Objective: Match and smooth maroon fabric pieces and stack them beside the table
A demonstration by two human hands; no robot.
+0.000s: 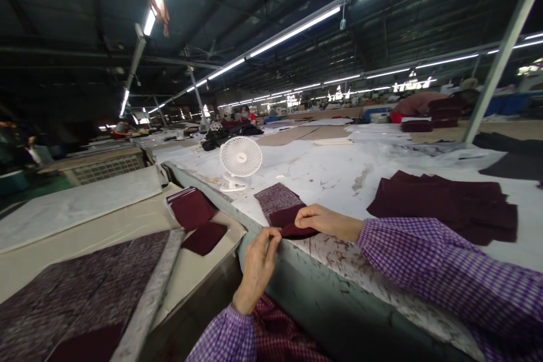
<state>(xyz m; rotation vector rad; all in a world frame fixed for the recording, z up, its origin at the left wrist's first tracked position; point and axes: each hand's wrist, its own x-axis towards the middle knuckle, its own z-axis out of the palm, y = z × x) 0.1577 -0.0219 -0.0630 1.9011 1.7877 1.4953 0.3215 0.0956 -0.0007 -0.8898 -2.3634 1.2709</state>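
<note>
A maroon fabric piece (298, 230) lies at the near edge of the white table, its front part lifted and bunched. My left hand (259, 257) pinches its left corner between thumb and fingertips, just over the table's edge. On its right side, my right hand (324, 219) is closed, with fingers bent down onto the cloth. Directly behind it lies a speckled grey-and-maroon fabric piece (278, 197). Whether the plain and speckled parts are joined, I cannot tell. My right fingertips are partly hidden behind the cloth.
A small white fan (241, 157) stands on the table (331, 167). At right are stacked maroon pieces (441, 203). On the lower left surface lie maroon squares (193, 209) and a large speckled fabric sheet (97, 277). A metal post (500, 56) rises at right; other people work farther back.
</note>
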